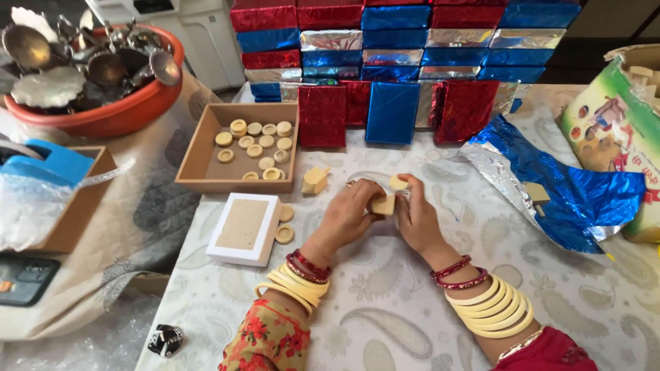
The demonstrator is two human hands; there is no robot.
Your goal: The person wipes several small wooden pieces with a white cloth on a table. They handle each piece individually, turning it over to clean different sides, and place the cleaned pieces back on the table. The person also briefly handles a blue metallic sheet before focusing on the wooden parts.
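- Wooden block (383, 205), small and pale, sits between both hands above the middle of the tabletop (385, 302)
- Left hand (347, 214) grips the block from its left side, fingers curled round it
- Right hand (414, 214) pinches the block's right side and also holds a round wooden disc (398, 183) at its fingertips
- Both wrists carry red and cream bangles
- Just left of the hands a wooden spinning top (315, 180) lies on the tabletop
- Further left, a white box lid (245, 228) has two discs beside it
- Behind that an open brown tray (237, 147) holds many more discs
- To the right a sheet of blue foil (584, 196) carries another top (537, 196)
- At the back stand stacked boxes (405, 48) wrapped in red, blue and silver foil
- Far left an orange bowl (103, 113) is full of metal pieces
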